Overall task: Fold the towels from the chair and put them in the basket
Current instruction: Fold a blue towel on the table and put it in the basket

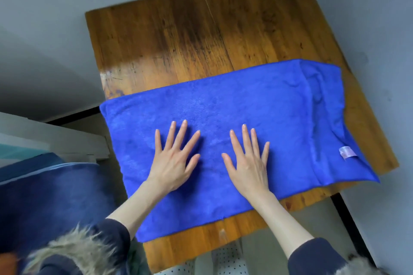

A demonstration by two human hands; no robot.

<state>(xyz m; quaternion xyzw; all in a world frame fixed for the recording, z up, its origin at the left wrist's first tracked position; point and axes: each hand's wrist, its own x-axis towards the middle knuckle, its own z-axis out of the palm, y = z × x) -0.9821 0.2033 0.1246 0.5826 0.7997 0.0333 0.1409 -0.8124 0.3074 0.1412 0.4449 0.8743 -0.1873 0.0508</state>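
Note:
A bright blue towel [257, 109] lies spread flat across the near half of a wooden table [190, 33], with a small pale label near its right edge. Its right end is slightly rumpled and reaches the table's right edge. My left hand [173, 158] presses flat on the towel's middle with fingers spread. My right hand [248, 161] lies flat on the towel beside it, fingers straight. No basket is in view.
A darker blue cloth [51, 198] lies at the lower left, beside a white frame [67, 140]. Grey floor surrounds the table. Fur-trimmed dark sleeves show at the bottom edge.

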